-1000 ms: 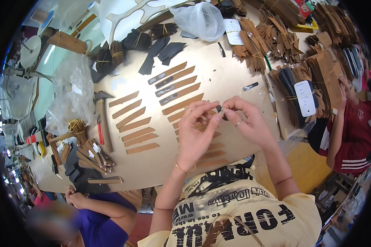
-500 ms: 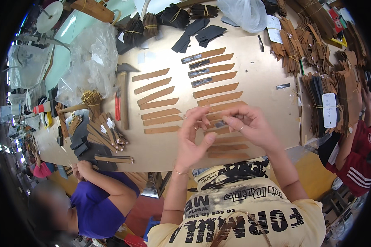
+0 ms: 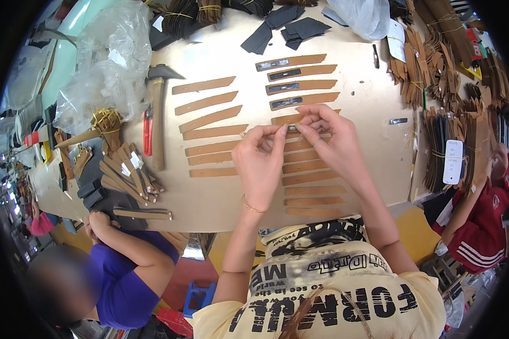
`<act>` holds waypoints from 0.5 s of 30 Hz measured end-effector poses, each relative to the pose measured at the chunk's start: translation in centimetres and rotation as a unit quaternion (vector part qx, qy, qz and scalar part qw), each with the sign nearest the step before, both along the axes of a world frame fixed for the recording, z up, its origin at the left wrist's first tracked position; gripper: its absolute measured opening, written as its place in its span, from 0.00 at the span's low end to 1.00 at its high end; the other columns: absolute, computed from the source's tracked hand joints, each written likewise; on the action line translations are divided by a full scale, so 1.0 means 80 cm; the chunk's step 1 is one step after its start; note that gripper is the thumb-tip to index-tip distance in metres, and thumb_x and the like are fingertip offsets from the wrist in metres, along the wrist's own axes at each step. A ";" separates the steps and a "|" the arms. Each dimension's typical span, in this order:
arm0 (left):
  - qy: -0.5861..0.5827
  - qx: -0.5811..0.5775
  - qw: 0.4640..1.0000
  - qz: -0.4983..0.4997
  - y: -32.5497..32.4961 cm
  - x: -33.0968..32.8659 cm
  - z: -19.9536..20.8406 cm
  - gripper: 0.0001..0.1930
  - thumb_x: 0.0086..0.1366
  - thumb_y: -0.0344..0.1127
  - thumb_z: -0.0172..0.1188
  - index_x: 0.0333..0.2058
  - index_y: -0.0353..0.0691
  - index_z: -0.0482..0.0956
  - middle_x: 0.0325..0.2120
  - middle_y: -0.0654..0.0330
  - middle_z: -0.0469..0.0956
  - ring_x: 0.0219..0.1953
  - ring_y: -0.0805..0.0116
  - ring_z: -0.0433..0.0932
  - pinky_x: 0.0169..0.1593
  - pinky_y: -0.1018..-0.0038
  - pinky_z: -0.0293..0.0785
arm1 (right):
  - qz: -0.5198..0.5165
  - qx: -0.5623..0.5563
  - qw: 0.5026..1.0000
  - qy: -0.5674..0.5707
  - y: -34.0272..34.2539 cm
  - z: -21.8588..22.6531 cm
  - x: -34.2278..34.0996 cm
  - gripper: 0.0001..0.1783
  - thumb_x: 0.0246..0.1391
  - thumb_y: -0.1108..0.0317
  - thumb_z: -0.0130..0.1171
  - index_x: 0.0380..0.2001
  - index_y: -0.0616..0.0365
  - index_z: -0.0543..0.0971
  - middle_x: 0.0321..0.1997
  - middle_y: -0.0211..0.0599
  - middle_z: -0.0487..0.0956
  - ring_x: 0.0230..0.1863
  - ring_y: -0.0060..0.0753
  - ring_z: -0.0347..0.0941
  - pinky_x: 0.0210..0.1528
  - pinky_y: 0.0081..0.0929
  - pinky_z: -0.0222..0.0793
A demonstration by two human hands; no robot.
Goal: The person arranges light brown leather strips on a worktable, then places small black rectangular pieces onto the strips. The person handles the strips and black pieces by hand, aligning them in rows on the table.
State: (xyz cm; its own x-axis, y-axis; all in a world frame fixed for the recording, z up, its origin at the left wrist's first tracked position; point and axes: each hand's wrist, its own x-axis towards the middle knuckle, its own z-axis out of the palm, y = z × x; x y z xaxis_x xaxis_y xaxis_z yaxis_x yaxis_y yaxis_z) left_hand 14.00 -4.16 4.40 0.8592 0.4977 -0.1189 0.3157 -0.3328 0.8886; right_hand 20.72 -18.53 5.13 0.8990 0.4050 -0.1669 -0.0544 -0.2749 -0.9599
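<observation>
Using left hand (image 3: 261,163) and right hand (image 3: 335,138), I'm pinching a small dark piece (image 3: 292,128) by the right-side brown strips (image 3: 305,168).

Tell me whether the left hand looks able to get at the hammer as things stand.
Probably yes: only flat brown strips lie between the left hand and the hammer, though that hand seems busy with a small dark piece.

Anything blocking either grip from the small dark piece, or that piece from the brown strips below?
Nothing visible: left grip and right grip are both at the small dark piece; they hide whether it touches the brown strips.
</observation>
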 end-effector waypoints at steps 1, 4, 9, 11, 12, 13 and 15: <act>0.018 0.019 1.000 0.004 0.000 0.005 -0.001 0.08 0.62 0.32 0.67 0.31 0.31 0.84 0.18 0.66 0.78 0.18 0.84 0.65 0.23 0.81 0.60 | -0.003 -0.011 1.000 -0.012 0.003 -0.002 0.003 0.16 0.56 0.79 0.60 0.49 0.64 0.77 0.31 0.38 0.80 0.32 0.27 0.78 0.36 0.25 0.75; 0.052 0.069 0.996 0.013 0.002 0.015 0.000 0.09 0.60 0.34 0.69 0.29 0.33 0.84 0.16 0.65 0.77 0.15 0.82 0.62 0.21 0.79 0.58 | -0.008 -0.040 0.998 -0.041 0.013 -0.004 0.008 0.15 0.56 0.81 0.59 0.47 0.65 0.76 0.30 0.39 0.79 0.31 0.30 0.79 0.35 0.27 0.75; 0.127 0.080 0.988 0.028 -0.003 0.020 0.003 0.07 0.59 0.38 0.68 0.27 0.42 0.83 0.19 0.64 0.79 0.15 0.69 0.66 0.22 0.70 0.63 | -0.008 -0.085 0.995 -0.048 0.021 -0.004 0.013 0.14 0.55 0.83 0.58 0.45 0.64 0.73 0.28 0.39 0.79 0.29 0.33 0.80 0.33 0.28 0.74; 0.121 0.087 0.988 0.034 -0.005 0.021 0.003 0.07 0.59 0.38 0.68 0.27 0.42 0.83 0.20 0.64 0.80 0.15 0.67 0.68 0.23 0.69 0.64 | -0.019 -0.080 0.996 -0.039 0.023 -0.004 0.013 0.15 0.55 0.83 0.58 0.45 0.63 0.72 0.27 0.39 0.79 0.29 0.34 0.80 0.32 0.29 0.74; 0.117 0.091 0.988 0.036 -0.005 0.022 0.003 0.07 0.59 0.38 0.68 0.27 0.42 0.83 0.20 0.64 0.80 0.16 0.67 0.68 0.23 0.69 0.64 | -0.027 -0.079 0.996 -0.032 0.024 -0.004 0.012 0.15 0.54 0.83 0.58 0.45 0.63 0.71 0.27 0.38 0.79 0.29 0.34 0.80 0.32 0.29 0.74; 0.124 0.093 0.987 0.034 -0.005 0.022 0.003 0.07 0.59 0.38 0.68 0.27 0.43 0.83 0.21 0.64 0.80 0.16 0.66 0.69 0.23 0.69 0.64 | -0.026 -0.085 0.995 -0.034 0.025 -0.004 0.012 0.15 0.54 0.83 0.58 0.45 0.63 0.71 0.27 0.38 0.79 0.28 0.34 0.80 0.32 0.29 0.74; 0.137 0.098 0.985 0.030 -0.005 0.023 0.003 0.07 0.60 0.38 0.68 0.28 0.43 0.83 0.21 0.64 0.80 0.17 0.66 0.70 0.24 0.69 0.65 | -0.023 -0.098 0.994 -0.039 0.026 -0.004 0.012 0.16 0.54 0.83 0.58 0.45 0.62 0.70 0.27 0.38 0.78 0.28 0.34 0.80 0.31 0.29 0.74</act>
State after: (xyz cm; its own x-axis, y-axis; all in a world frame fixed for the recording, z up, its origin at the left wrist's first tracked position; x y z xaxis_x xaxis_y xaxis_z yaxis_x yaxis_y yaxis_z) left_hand 15.80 -4.57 4.65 0.7764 0.5835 -0.2380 0.5591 -0.4635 0.6875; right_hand 21.69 -16.42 4.83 0.9290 0.3295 -0.1685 0.0006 -0.4565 -0.8897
